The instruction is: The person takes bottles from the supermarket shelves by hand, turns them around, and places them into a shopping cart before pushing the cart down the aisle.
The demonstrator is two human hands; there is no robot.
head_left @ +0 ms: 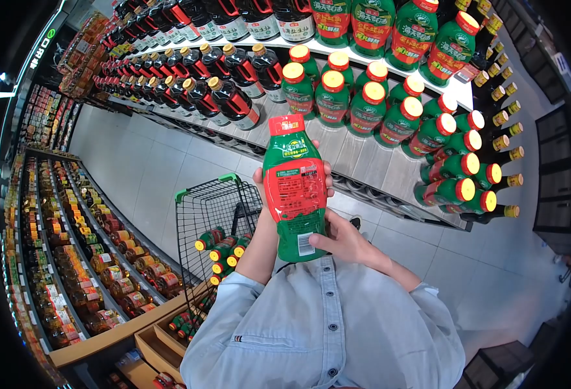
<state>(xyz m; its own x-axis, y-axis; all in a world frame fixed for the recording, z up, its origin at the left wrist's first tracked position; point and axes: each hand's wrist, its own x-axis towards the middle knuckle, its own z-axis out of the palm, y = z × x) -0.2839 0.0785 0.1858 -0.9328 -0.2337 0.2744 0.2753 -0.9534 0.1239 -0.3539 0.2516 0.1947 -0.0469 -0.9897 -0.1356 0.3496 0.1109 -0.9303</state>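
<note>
A green bottle with a red cap and red label (296, 194) is held upright before my chest, its barcode side facing me. My left hand (259, 188) wraps round the bottle from behind, with fingertips showing at its right edge. Near the base, my right hand (345, 238) grips the lower right side, thumb beside the barcode. Beyond the bottle, a shelf (370, 155) carries several similar green bottles (365, 109) with yellow and red caps, and dark bottles (237, 102) with red handles stand to their left.
A black wire shopping cart (188, 223) with green corners stands at my left, several green bottles (222, 251) inside. Farther left, long shelves (101, 305) hold rows of oil bottles. Dark slim bottles (502, 157) line the display's right end. Tiled floor (143, 155) lies between the shelves.
</note>
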